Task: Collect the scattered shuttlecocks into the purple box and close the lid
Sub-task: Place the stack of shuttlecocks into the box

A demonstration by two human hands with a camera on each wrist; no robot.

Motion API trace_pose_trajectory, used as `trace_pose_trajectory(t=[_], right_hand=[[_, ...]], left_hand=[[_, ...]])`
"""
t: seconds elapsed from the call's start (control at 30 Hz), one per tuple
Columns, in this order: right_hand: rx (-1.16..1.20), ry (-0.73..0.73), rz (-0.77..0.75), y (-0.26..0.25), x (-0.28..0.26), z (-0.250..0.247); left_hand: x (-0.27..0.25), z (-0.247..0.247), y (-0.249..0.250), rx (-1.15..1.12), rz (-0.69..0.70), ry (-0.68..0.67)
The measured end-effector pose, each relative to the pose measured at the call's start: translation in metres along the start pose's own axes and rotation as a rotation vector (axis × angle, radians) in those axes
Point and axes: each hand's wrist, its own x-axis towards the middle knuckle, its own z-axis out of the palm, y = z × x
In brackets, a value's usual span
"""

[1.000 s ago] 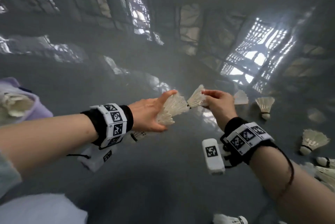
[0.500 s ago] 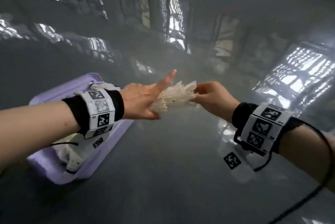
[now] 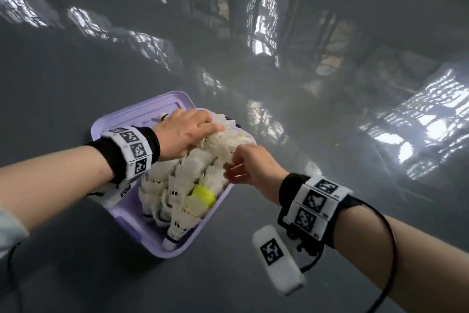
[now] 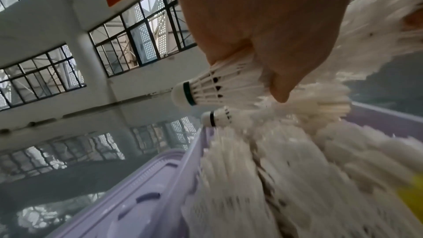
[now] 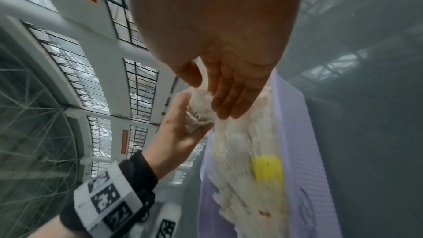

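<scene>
The purple box stands on the floor, heaped with white shuttlecocks and one yellow shuttlecock. Its lid lies open at the far side. My left hand is over the heap and grips a nested stack of shuttlecocks from above. In the left wrist view my thumb is curled over the stack near a green-banded cork. My right hand is at the stack's near end, its straight fingers touching the feathers above the box wall.
The glossy grey floor mirrors the hall's windows all around the box. A white camera module and a black cable hang under my right wrist. No loose shuttlecock shows on the floor in the head view.
Both hands carried the stack leftward and down onto the heap in the box. My right hand went from pinching the stack's end to touching it with straight fingers.
</scene>
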Motion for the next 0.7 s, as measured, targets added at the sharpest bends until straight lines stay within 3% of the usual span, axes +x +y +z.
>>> trace_pose_trajectory(t=[0.17,0.33,0.53,0.7], right_hand=[[-0.125,0.035,0.071,0.038,0.017,0.012],[-0.256,0.113,-0.02,0.044,0.026,0.014],[-0.658,0.258,-0.164,0.057,0.022,0.017],[-0.691,0.254,-0.158,0.061,0.021,0.021]], left_hand=[[-0.012,0.025,0.008,-0.038,0.021,-0.002],[-0.012,0.036,0.008,-0.077,-0.03,-0.028],[-0.006,0.051,0.007,-0.154,-0.021,-0.001],[-0.008,0.053,0.01,-0.161,0.018,0.051]])
